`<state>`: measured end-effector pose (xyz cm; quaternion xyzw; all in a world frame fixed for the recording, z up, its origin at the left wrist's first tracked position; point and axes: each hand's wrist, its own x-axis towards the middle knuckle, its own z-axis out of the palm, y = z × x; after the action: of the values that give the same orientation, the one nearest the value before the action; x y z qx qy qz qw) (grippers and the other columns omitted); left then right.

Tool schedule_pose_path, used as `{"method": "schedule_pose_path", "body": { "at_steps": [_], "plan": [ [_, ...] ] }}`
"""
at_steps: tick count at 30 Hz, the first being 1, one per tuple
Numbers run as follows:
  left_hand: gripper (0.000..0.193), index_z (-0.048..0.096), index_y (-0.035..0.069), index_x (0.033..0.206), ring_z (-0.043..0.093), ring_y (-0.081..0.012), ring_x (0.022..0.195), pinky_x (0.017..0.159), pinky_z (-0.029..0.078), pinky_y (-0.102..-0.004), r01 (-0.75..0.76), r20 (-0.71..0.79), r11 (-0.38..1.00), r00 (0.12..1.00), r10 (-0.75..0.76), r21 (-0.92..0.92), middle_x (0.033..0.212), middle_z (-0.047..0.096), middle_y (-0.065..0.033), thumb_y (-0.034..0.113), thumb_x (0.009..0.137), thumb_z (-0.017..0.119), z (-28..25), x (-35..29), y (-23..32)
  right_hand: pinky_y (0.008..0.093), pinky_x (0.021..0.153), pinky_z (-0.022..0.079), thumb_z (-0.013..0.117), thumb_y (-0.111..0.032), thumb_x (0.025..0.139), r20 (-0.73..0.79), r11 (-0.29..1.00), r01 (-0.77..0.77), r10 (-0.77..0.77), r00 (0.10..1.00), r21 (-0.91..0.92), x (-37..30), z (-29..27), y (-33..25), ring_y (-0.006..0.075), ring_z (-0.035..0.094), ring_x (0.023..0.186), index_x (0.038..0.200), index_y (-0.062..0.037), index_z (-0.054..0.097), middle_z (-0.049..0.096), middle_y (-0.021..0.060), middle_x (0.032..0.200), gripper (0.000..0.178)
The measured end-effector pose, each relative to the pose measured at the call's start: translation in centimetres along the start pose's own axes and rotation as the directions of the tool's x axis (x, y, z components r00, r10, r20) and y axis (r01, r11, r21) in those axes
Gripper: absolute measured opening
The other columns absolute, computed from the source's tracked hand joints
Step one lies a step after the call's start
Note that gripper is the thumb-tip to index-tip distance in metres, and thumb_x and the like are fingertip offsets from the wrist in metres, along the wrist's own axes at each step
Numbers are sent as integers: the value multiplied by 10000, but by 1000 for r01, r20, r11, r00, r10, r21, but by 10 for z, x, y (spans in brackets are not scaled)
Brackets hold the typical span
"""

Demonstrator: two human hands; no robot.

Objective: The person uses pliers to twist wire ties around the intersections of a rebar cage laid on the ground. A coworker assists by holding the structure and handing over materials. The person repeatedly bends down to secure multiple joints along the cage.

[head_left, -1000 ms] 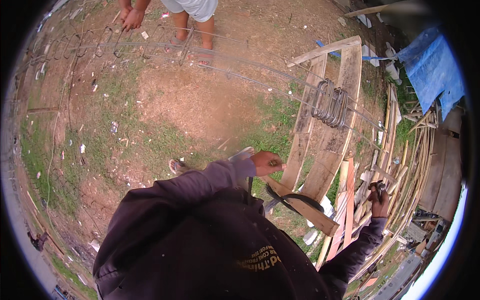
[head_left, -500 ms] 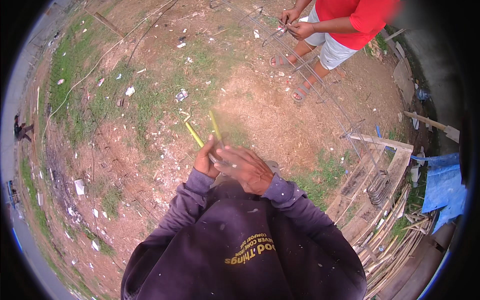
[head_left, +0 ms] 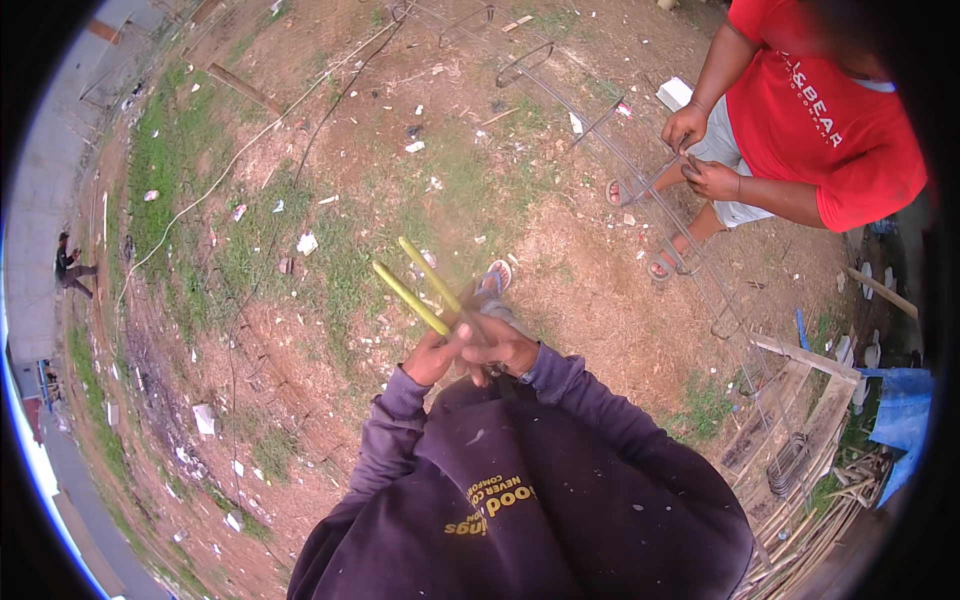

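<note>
Two long yellow-green handles of what look like pincers [head_left: 412, 299] point away from me, slightly left. Their head end is hidden among my fingers. My left hand [head_left: 432, 357] is closed round the tool's near end. Against it, my right hand [head_left: 503, 346] has its fingers bent over the same end and touching the left hand. Slight blur hides the exact finger grip. Both hands are held low in front of my dark sweatshirt.
A long rebar cage [head_left: 640, 165] runs from the far middle to the near right. Beyond it a person in a red shirt [head_left: 815, 120] works with both hands. Wooden boards [head_left: 812, 358], bent metal stirrups [head_left: 787, 468] and thin sticks lie at right. Litter dots the ground.
My right hand has gone from lying flat across the left hand to bending round the tool's near end. My view has shifted, showing more of the person in red.
</note>
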<state>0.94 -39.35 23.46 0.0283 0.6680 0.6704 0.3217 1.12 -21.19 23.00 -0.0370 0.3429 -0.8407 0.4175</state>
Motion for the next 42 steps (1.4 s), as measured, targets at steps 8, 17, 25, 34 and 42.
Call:
{"method": "schedule_pose_path", "body": {
  "at_steps": [8,17,25,34,42],
  "plan": [
    [563,422,-31,1368,576,-272,1136,953,450,-379,-114,-77,989,990,121,90,1270,570,-168,386,993,471,-112,193,131,245,527,492,628,-71,886,-396,810,337,-542,741,-480,100,-58,-179,114,613,686,1039,-58,456,604,82,895,231],
    [382,616,20,1185,632,-198,978,837,498,-317,-303,144,880,953,268,366,1090,672,-122,253,885,658,-162,479,213,354,682,583,580,-62,922,-757,723,567,-605,247,-394,164,-205,-311,229,678,833,1106,-17,519,626,201,1092,198],
    [522,558,69,1266,547,-395,1137,971,450,-435,-714,687,410,685,243,567,1255,580,-198,245,800,715,-123,731,245,540,958,497,415,141,704,-838,377,821,-506,-205,-429,219,-368,-419,405,553,1158,1459,-62,289,511,274,1281,791],
    [546,467,11,1341,659,-334,960,873,507,-408,-568,785,579,575,-230,585,1039,687,-172,86,825,628,-100,801,212,437,789,583,413,125,728,-893,457,776,-325,-310,-436,258,-442,-446,323,591,1094,1499,-175,266,534,233,1241,840],
    [435,560,-19,1247,683,-324,890,803,529,-372,-526,767,609,598,-232,594,992,693,-190,78,828,629,-96,804,206,398,753,588,421,80,819,-904,384,823,-262,-338,-419,282,-445,-449,294,617,1049,1507,-151,232,573,226,1196,750]
  ]
}}
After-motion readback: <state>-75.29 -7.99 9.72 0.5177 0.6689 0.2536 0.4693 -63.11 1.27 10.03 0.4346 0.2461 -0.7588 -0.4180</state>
